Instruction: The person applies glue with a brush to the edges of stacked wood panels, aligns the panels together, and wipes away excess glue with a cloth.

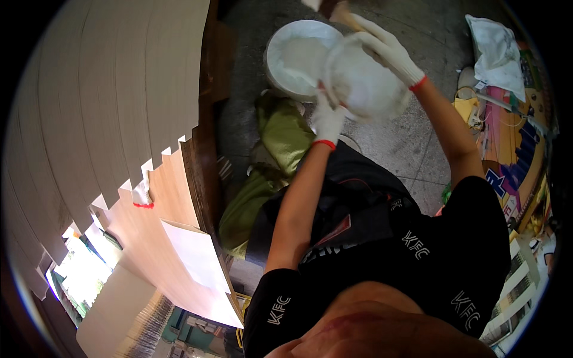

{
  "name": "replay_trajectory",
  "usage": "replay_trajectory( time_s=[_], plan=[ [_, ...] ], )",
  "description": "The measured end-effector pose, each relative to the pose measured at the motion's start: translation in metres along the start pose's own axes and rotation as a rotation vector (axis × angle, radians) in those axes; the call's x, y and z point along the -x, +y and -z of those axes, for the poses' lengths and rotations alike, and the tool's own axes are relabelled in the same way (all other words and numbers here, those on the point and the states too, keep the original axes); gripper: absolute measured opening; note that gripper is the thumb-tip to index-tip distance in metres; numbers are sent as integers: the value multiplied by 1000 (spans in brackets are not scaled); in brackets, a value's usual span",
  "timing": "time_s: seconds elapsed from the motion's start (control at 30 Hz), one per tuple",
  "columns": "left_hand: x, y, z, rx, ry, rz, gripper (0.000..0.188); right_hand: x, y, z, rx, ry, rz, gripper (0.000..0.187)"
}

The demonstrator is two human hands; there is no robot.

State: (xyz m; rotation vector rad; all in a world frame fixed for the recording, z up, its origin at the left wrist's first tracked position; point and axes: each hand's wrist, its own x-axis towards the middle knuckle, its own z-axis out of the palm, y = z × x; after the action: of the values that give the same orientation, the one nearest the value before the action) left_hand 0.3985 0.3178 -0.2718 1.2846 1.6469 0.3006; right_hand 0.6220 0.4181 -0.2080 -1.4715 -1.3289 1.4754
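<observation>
My left hand (329,119), in a white glove with a red cuff, is closed at the near edge of a round, whitish translucent lid or tub (373,86), which is blurred by motion. My right hand (391,52), gloved the same way, is above that round piece, with its fingers around a wooden-handled brush (346,17). The brush's far end is cut off by the top of the view. Just left of the round piece, on the floor, stands a white bucket (271,62) holding a white paste-like material (304,55).
Tall stacks of paper sheets (119,83) stand on a wooden table (164,191) at left, with a white glove (142,194) by them. Green sacking (280,131) lies near my legs. A white bag (496,56) and clutter line the right side of the grey floor (430,128).
</observation>
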Motion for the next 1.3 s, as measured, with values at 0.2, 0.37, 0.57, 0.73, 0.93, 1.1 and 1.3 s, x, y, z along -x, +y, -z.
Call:
replay_trajectory(
  time_s=[0.2,0.37,0.57,0.73,0.93,1.1,1.3],
  plan=[
    [47,-20,-16,-37,-291,-51,71,-75,55,-78,1140,-356,-74,44],
    [49,-25,-12,-169,-359,-133,88,-110,151,-144,1104,-104,-323,40],
    [50,-25,-10,-96,-340,-94,79,-108,158,-154,1350,-312,-254,34],
    [42,-32,-14,-94,-338,-33,82,-101,125,-91,1025,-405,-122,43],
    [40,-33,-15,-110,-325,-2,87,-48,91,-14,-186,-359,-402,54],
    [40,-35,-14,-104,-343,19,87,-4,19,-1,-254,-300,-387,51],
    [41,-35,-13,-127,-285,0,85,11,2,-1,-306,-282,-339,53]
  ],
)
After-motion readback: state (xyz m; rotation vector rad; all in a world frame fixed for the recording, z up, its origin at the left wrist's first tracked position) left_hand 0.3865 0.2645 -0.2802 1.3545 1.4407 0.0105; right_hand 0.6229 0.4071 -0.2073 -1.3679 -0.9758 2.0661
